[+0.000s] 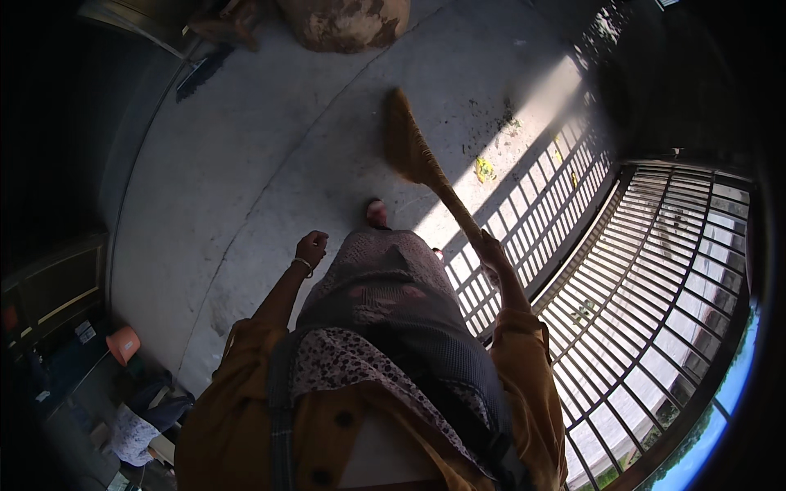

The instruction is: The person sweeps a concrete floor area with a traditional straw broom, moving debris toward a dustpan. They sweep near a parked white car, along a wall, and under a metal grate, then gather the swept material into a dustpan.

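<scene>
A straw broom (pixel 408 141) slants forward from my right side, its yellowish bristle head low over the concrete floor. My right hand (pixel 489 250) is wrapped round the upper end of its handle. Whether the bristles touch the floor I cannot tell. My left hand (pixel 312 245), with a bangle at the wrist, hangs in front of me at the left, fingers curled in and nothing seen in them. Small debris (pixel 509 123) and a yellow-green scrap (pixel 485 169) lie on the floor to the right of the broom head.
A barred metal gate (pixel 647 278) runs along my right and throws striped shadows on the concrete floor (pixel 246 164). A large rounded brown object (pixel 344 20) stands ahead. A dark-bristled brush (pixel 202 72) lies by the far left wall. An orange container (pixel 124 344) sits at lower left.
</scene>
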`<move>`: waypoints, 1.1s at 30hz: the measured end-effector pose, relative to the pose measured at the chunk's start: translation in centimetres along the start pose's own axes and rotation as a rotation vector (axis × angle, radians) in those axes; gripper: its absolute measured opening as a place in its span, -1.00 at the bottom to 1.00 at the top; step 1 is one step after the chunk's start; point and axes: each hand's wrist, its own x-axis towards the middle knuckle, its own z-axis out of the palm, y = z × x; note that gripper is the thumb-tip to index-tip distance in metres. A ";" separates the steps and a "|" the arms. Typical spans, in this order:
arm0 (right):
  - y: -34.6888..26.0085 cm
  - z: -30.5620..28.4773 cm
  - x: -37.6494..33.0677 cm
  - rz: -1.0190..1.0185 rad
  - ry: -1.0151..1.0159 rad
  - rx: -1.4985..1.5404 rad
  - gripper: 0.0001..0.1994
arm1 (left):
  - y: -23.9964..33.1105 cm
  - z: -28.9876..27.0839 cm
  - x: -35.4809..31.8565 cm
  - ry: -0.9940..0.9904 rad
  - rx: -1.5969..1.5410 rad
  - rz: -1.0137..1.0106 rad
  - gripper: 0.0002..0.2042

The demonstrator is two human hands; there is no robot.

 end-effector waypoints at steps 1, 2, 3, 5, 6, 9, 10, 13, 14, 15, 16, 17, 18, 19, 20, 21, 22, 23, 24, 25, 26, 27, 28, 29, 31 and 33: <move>-2.6 -2.2 -0.9 0.124 -0.173 0.044 -0.46 | -1.4 -1.0 -0.3 0.038 -0.025 -0.040 -0.79; -1.3 -3.2 -2.7 0.187 -0.098 0.121 -0.44 | -1.0 -1.6 1.0 0.010 -0.004 -0.034 -0.79; 3.8 -1.8 -2.5 0.067 0.041 0.053 -0.45 | -0.5 -2.1 1.9 -0.010 0.014 -0.031 -0.78; 3.5 -2.1 -3.4 0.103 0.057 0.149 -0.51 | -1.8 -3.2 2.5 -0.009 0.017 -0.073 -0.77; 2.2 -2.5 -3.9 0.135 0.056 0.205 -0.53 | -2.9 -3.5 2.6 -0.008 0.018 -0.094 -0.77; -1.0 -1.4 -3.5 -0.019 0.179 0.159 -0.62 | -7.9 -3.0 2.8 0.019 0.083 -0.111 -0.75; -2.1 -0.8 -4.6 0.008 0.243 0.183 -0.62 | -7.6 -3.0 3.5 -0.015 0.081 -0.110 -0.74; -7.2 0.2 -2.1 0.115 0.116 0.354 -0.60 | -8.4 -3.0 2.1 -0.018 0.116 -0.084 -0.74; -9.8 -0.3 -1.3 0.132 0.061 0.427 -0.58 | -7.6 -3.2 1.9 -0.028 0.123 -0.092 -0.74; -12.8 -0.9 0.0 0.137 -0.001 0.497 -0.56 | -7.3 -3.5 1.8 -0.035 0.135 -0.091 -0.74; -14.0 -0.9 1.5 0.128 -0.005 0.508 -0.54 | -6.6 -3.9 2.6 -0.061 0.158 -0.069 -0.74; -15.0 -1.1 3.4 0.107 -0.022 0.510 -0.51 | -6.2 -4.2 3.1 -0.071 0.171 -0.057 -0.74; -15.2 -1.0 5.6 0.095 -0.037 0.553 -0.56 | -6.5 -4.5 4.0 -0.061 0.162 -0.049 -0.75; -15.6 -1.0 7.7 0.077 -0.056 0.593 -0.61 | -6.8 -4.6 5.0 -0.044 0.150 -0.043 -0.75; -16.4 -1.4 9.3 0.050 -0.060 0.551 -0.59 | -4.2 -5.5 5.3 -0.013 0.165 -0.011 -0.77; -16.2 -2.0 10.2 0.093 -0.071 0.544 -0.57 | -2.4 -5.5 5.6 -0.002 0.149 -0.005 -0.78; -16.0 -2.3 11.0 0.132 -0.088 0.550 -0.54 | -0.7 -6.4 5.9 0.014 0.148 0.000 -0.78; -15.8 -2.4 11.5 0.175 -0.106 0.557 -0.51 | 0.4 -7.3 6.2 0.026 0.148 0.004 -0.78; -14.9 -2.6 11.2 0.156 -0.118 0.600 -0.58 | 0.2 -7.6 7.3 0.005 0.077 -0.052 -0.80; -13.8 -2.9 10.4 0.199 -0.107 0.622 -0.63 | 0.9 -7.9 8.0 0.048 0.115 0.031 -0.80; -11.8 -2.6 9.6 0.247 -0.082 0.686 -0.65 | 2.0 -8.0 9.1 0.027 0.085 -0.018 -0.79; -9.8 -2.4 8.5 0.315 -0.069 0.739 -0.65 | 3.3 -8.1 10.3 0.005 0.056 -0.067 -0.79; -9.5 -2.7 7.8 0.350 -0.102 0.835 -0.65 | 3.3 -8.0 10.1 0.048 0.044 -0.092 -0.79; -9.2 -3.1 6.1 0.382 -0.073 0.872 -0.65 | 3.9 -7.8 11.3 0.056 0.050 -0.088 -0.79; -8.6 -4.0 2.6 0.442 -0.006 0.952 -0.65 | 5.1 -7.0 13.5 0.019 0.037 -0.096 -0.79; -9.3 -4.5 0.6 0.472 0.046 0.922 -0.67 | 6.0 -5.8 15.0 0.021 0.055 -0.061 -0.79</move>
